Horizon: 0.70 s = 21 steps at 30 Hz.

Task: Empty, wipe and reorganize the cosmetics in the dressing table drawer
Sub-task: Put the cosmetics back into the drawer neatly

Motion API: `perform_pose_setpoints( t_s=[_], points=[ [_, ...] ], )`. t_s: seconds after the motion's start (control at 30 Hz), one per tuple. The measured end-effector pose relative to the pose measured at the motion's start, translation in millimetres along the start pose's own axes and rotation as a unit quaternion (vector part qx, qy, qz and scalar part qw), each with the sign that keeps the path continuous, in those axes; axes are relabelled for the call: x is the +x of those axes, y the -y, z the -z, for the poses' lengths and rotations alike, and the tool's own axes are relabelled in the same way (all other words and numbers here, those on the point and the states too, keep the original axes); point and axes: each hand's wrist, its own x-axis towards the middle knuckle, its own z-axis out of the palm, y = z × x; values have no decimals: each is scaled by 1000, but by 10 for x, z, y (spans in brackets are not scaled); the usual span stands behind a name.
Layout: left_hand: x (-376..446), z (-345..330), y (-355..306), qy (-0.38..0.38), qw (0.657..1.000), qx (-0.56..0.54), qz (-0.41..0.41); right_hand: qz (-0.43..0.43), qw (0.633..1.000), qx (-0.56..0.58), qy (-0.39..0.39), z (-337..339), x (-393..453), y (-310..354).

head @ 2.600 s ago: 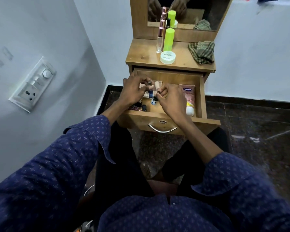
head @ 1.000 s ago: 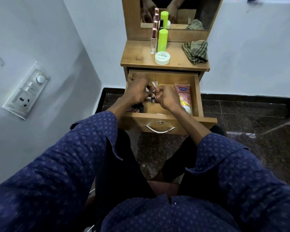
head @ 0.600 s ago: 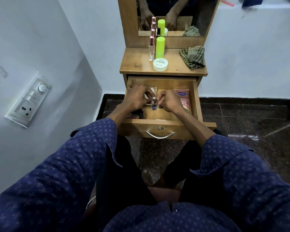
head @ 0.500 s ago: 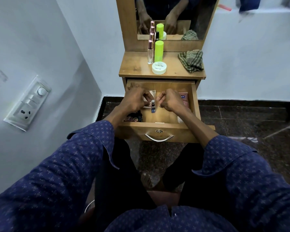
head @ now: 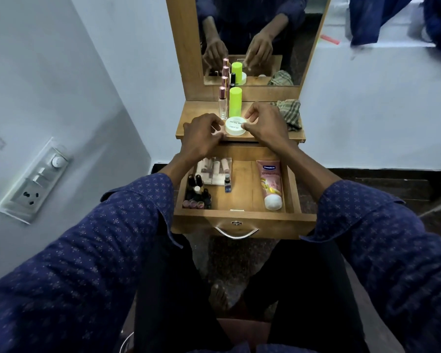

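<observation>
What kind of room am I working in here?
Probably a bedroom or dressing corner in a home: a small wooden dressing table with a mirror, an open drawer of cosmetics, and a wall switchboard beside it.

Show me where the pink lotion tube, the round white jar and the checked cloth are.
pink lotion tube (head: 270, 180), head view, middle of its body
round white jar (head: 235, 126), head view, lid top
checked cloth (head: 292, 113), head view, folded middle
</observation>
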Motion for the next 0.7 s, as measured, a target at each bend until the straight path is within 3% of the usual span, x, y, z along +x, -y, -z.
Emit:
perform_pose_setpoints(
  t_s=[0.27,0.57,0.7],
  points=[
    [272,-169,-204,-32,994,-66,85,-33,999,12,6,-120,183,-35],
    [201,-255,-263,0,994,-74,80,-80,993,86,27,-191,137,-114],
    [97,-257,-254,-2,997,-60,39,-113,979,166,30,-245,53,-173]
  ],
)
